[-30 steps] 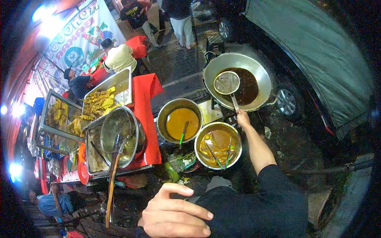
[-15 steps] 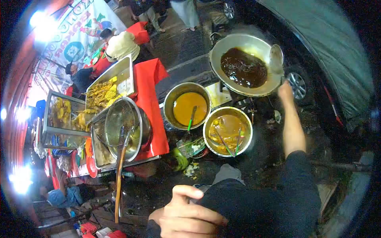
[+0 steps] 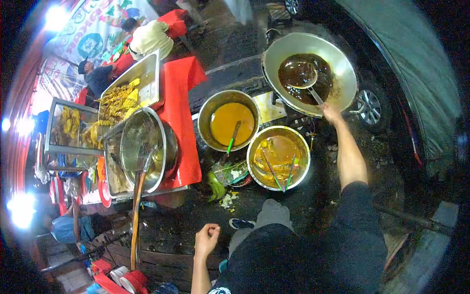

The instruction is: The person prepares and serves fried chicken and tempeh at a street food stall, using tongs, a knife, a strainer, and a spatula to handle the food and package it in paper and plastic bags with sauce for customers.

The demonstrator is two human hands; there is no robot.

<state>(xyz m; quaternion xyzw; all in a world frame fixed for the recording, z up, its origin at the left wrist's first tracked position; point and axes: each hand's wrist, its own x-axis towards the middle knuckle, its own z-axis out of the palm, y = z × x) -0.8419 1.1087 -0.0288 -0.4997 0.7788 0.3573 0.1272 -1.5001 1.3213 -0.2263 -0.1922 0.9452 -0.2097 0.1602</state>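
My right hand (image 3: 333,113) grips the metal handle of a round-headed skimmer (image 3: 316,95) at the near rim of a large wok (image 3: 345,61). The skimmer's head lies in the dark brown liquid (image 3: 323,81); whether it is perforated is hard to tell. Low in the view, my left hand (image 3: 206,240) hangs over the ground with fingers curled in and nothing visible in them. Left of the wok stands a pot of orange-yellow sauce (image 3: 230,120) with a green-handled utensil (image 3: 232,139). Nearer is a pot of reddish-brown broth with pieces (image 3: 278,152) and two long utensils leaning in it.
On the left, a red-covered table (image 3: 183,122) carries a metal tray of yellow skewers (image 3: 117,105), a glass case (image 3: 73,130) and a steel basin (image 3: 164,169) with long wooden handles. A banana bunch (image 3: 215,187) and scraps lie on the ground. People sit beyond the table.
The skimmer has moved from the wok's right side down into the dark liquid, my right hand shifting left with it. My left hand has dropped lower and left, away from the camera.
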